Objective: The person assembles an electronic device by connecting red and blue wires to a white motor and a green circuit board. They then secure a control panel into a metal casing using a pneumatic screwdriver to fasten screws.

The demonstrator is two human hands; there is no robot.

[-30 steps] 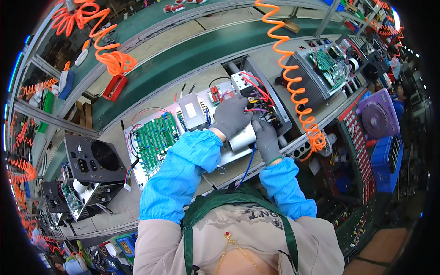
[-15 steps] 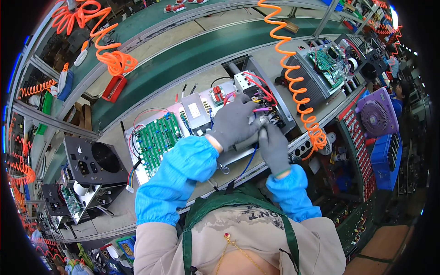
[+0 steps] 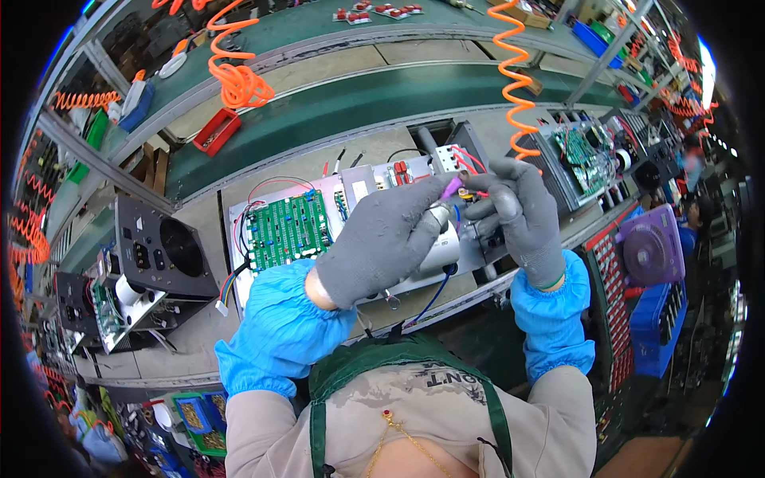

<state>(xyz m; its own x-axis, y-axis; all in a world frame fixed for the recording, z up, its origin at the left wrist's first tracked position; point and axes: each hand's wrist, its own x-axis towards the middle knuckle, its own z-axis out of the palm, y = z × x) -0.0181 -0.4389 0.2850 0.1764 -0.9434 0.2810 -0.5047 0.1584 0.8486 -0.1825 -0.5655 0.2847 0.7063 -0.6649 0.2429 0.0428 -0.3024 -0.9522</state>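
My left hand (image 3: 382, 239), in a grey glove, is closed with its fingertips on a purple-sleeved cable end (image 3: 453, 186) above the opened device. Just to the right, my right hand (image 3: 526, 219), also gloved, has its fingers curled together close to that cable end; whether a small part is between them I cannot make out. Under the hands a white cylinder (image 3: 438, 253) is partly hidden, with a blue wire (image 3: 434, 296) running down from it. The device carries a green circuit board (image 3: 287, 229) on the left and a white block with red wires (image 3: 451, 159) at the back.
Other opened devices stand on the bench: a black-panelled one (image 3: 163, 247) at left, one with a circuit board (image 3: 580, 159) at right. A red bin (image 3: 217, 132) sits behind. Orange coiled hoses (image 3: 510, 60) hang overhead. A purple fan (image 3: 652, 245) and blue crate (image 3: 658, 331) are at right.
Both hands have risen from the device's right end toward me, bringing up the purple-sleeved cable end. The right hand has turned and moved right. The whole view has shifted.
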